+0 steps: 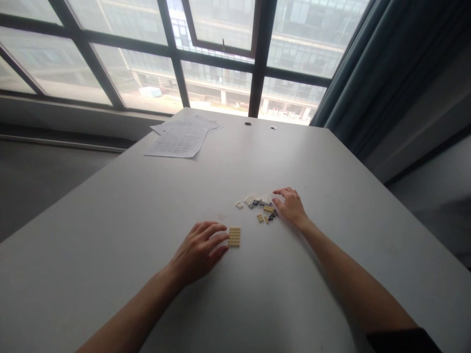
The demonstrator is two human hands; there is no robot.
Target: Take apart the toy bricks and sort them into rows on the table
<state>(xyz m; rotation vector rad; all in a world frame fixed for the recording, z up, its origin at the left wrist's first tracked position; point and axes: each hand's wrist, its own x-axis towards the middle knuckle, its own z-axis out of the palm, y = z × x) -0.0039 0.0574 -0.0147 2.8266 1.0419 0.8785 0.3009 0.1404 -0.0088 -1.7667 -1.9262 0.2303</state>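
Nearest me, the left hand (200, 250) lies flat on the white worktop (110, 235). Its grip is apart, and the fingertips touch the left edge of a tan studded plate (234, 237). Farther on, the right hand (292, 205) rests with its grip loosely apart, clamped on nothing, just right of a small heap of bricks (262, 208). Beyond lie printed sheets (182, 137), then the window (221, 49).

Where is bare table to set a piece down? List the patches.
Free: table left of the left hand up to the papers; right of the right hand; the near strip this side of the tan plate. Crowded: between the hands, where loose bricks lie.
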